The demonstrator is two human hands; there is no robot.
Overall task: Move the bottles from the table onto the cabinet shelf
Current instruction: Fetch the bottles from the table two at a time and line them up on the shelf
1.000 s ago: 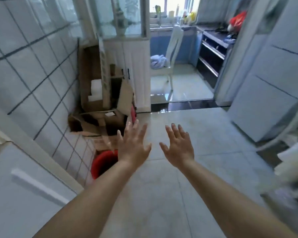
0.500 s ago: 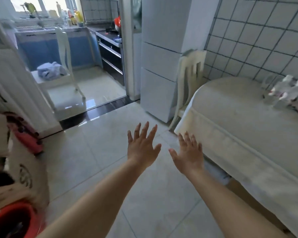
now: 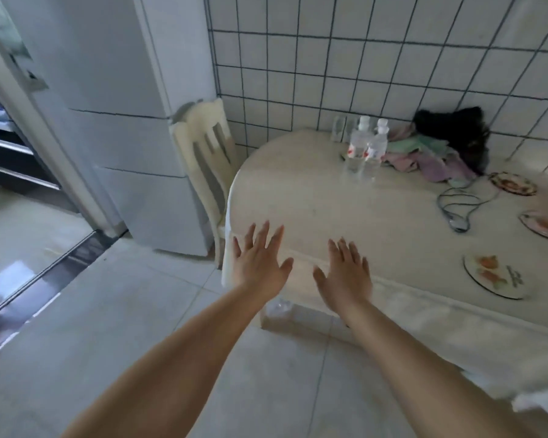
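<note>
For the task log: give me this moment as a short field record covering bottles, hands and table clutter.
bottles: two clear bottles, white caps, upright, side by side at the table's far edge near the tiled wall
left hand: open, empty
right hand: open, empty
table: pale cloth cover
clutter: cloth pile, grey cable, patterned plates
chair: beside the table
</note>
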